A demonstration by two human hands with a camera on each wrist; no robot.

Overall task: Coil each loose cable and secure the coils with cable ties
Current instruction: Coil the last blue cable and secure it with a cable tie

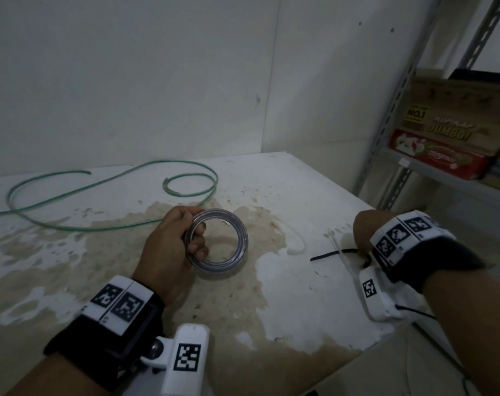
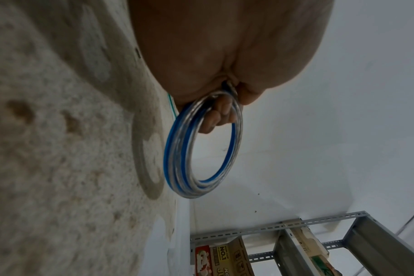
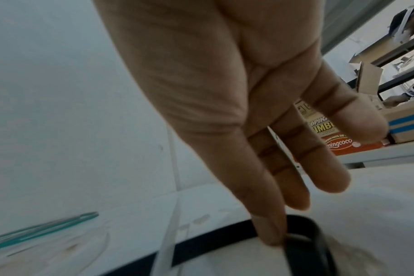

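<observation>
My left hand [image 1: 196,238] grips a tight coil of clear-and-blue cable [image 1: 243,241] by its left side and holds it just above the stained white table [image 1: 300,195]. In the left wrist view my fingers [image 2: 215,115] curl through the coil [image 2: 177,158]. My right hand [image 1: 360,244] reaches down over the cable ties at the table's right. There its straight index fingertip [image 3: 272,237] touches a black cable tie [image 3: 213,242] [image 1: 331,255]; the thumb is hidden. White cable ties [image 1: 344,258] [image 3: 170,233] lie across it. A loose green cable [image 1: 168,161] [image 3: 47,229] sprawls at the back left.
A metal shelf [image 1: 397,110] with cardboard and red boxes [image 1: 443,130] stands right of the table. White walls close the back and left. The table's right edge runs under my right forearm.
</observation>
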